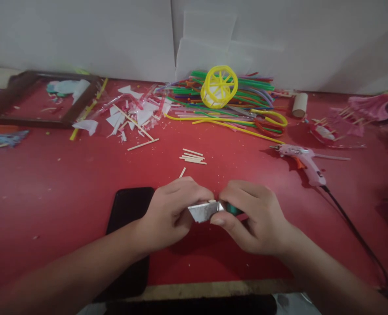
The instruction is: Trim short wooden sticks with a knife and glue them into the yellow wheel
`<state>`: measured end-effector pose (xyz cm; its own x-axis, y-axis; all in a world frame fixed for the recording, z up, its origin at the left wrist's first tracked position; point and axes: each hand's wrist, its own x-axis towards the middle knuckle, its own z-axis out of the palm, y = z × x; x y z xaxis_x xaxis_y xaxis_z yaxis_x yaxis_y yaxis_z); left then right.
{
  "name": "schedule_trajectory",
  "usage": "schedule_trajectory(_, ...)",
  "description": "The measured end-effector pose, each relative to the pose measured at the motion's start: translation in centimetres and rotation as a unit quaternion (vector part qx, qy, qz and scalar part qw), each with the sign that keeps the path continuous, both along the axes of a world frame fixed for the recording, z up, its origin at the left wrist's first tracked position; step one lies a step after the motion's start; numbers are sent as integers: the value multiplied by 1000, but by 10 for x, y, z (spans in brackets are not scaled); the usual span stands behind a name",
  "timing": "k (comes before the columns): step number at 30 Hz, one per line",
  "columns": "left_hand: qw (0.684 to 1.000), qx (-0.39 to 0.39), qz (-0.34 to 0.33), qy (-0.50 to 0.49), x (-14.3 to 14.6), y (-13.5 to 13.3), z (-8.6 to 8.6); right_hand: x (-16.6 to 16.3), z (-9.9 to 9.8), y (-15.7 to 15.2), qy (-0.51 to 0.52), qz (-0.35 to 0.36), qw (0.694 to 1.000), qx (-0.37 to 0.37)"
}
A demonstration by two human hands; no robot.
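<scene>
My right hand [257,214] is closed round the green handle of a utility knife [203,213], its broad metal blade pointing left across the gap between my hands. My left hand [172,208] is curled behind the blade, with fingers closed on a thin wooden stick [212,201]; only a pale bit of it shows above the blade. Just beyond my hands lie several short cut sticks [194,157] in a small group, and one more short stick [182,172] rests nearer my left hand. A black phone [131,205] lies flat, partly under my left forearm.
A pink glue gun [303,161] with a trailing cord lies at the right. At the back are pipe cleaners [253,83], a yellow wheel-shaped frame [221,85], paper scraps [146,111], a cardboard tube [299,105] and a pink model [351,116]. A dark wooden frame [26,120] sits far left.
</scene>
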<state>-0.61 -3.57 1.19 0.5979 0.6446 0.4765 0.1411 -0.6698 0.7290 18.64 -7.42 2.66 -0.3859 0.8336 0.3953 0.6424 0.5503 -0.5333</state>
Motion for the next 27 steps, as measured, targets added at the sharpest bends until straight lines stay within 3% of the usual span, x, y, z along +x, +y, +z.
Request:
schedule_trajectory(4, 999, 24, -15, -41, -1, -3, 5, 16, -1, 9, -12, -54, 998, 0)
schedule_trajectory(6, 996, 37, -56, -62, -1, -3, 8, 29, -1, 14, 0, -174, 985, 11)
schedule_trajectory(8, 998, 23, -23, -60, 1, -3, 7, 37, -1, 17, 31, -233, 972, 13)
schedule_trajectory(10, 998, -3, 31, -45, 3, -2, 4, 35, -2, 16, 51, -174, 983, 7)
schedule_trajectory(14, 995, -52, 77, -26, 6, 1, -5, 18, -4, 13, 45, -87, 995, 20)
schedule_trajectory(27, 997, -26, 70, -6, 7, 1, -9, 3, -11, 5, -4, -32, 999, 2)
